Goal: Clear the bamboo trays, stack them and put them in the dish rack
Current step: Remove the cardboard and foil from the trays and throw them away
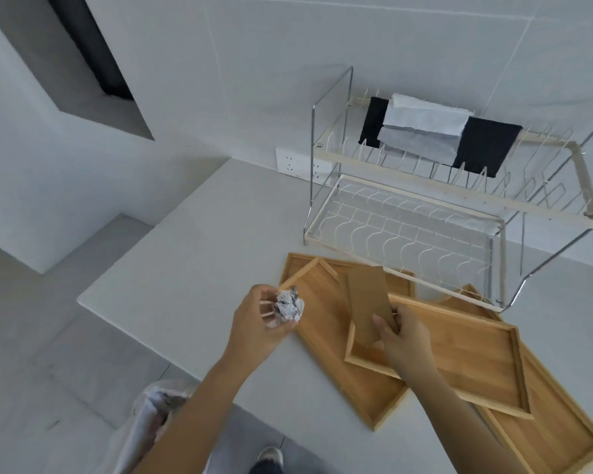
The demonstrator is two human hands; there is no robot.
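Note:
Three bamboo trays overlap on the white counter: a left tray point(326, 340), a middle tray point(466, 357) resting on top, and a right tray point(558, 429) underneath. My left hand point(257, 323) holds a crumpled ball of foil point(289, 306) along with thin wooden sticks point(297, 276), just left of the left tray. My right hand point(403, 336) grips a flat brown card point(370, 302) over the middle tray's near-left corner. The two-tier wire dish rack point(408, 230) stands behind the trays.
Folded black, grey and white cloths point(425, 131) lie on the rack's upper tier. A wall socket point(293, 162) sits left of the rack. A bag with rubbish point(161, 405) stands on the floor below the counter's front edge. The counter point(202, 241) extends left.

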